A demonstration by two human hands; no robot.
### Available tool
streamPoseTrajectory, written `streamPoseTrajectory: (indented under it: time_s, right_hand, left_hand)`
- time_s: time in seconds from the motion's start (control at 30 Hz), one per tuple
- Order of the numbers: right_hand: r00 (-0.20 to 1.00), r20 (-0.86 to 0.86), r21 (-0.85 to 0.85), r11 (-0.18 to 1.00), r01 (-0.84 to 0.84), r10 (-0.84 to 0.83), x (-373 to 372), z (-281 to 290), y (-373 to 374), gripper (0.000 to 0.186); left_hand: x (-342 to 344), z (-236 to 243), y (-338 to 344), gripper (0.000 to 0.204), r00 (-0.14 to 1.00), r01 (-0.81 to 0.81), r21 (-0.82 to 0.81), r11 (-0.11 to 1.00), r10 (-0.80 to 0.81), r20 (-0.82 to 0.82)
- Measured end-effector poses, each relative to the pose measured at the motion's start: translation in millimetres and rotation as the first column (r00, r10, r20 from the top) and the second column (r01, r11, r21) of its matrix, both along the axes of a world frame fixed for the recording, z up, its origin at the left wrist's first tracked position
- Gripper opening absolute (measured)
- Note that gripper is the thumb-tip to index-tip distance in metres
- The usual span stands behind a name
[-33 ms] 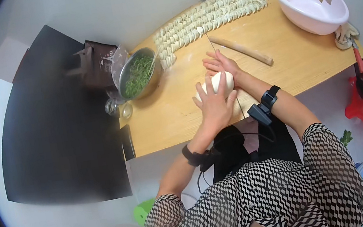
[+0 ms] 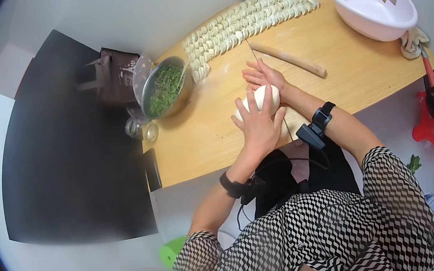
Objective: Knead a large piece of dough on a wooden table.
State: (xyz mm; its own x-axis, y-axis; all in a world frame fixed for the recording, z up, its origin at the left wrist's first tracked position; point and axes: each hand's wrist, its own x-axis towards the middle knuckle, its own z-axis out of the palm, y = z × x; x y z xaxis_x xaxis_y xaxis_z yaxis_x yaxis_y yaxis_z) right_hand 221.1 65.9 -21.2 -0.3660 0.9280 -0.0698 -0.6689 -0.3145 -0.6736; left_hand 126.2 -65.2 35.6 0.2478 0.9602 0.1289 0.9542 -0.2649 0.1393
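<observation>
A smooth white lump of dough rests on the wooden table near its front edge. My left hand is curled over the lump from the near left, fingers spread across its top. At its far right side is my right hand, palm turned partly up and fingers stretched out to the left. The heel of that hand is close against the dough; whether it presses cannot be made out. Beyond my right hand lies a wooden rolling pin, slanting toward the right.
Several rows of folded dumplings line the table's back. A metal bowl of chopped green filling stands left, beside a glass jar. A pink basin sits at the right, near a red-handled knife and a cloth.
</observation>
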Motion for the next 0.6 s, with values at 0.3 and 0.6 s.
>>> streamPoseTrajectory:
  time_s: [0.3,0.6]
  right_hand:
    - [0.993,-0.063,-0.070,0.993,0.096,-0.100,-2,7,-6,0.064]
    - [0.985,-0.065,-0.165,0.975,0.146,-0.159,-10,33,-20,0.054]
  left_hand:
    - [12,-2,76,0.056,0.972,-0.087,0.075,0.993,0.069,0.223]
    - [-12,-2,153,0.059,0.897,-0.078,0.036,0.996,0.055,0.439]
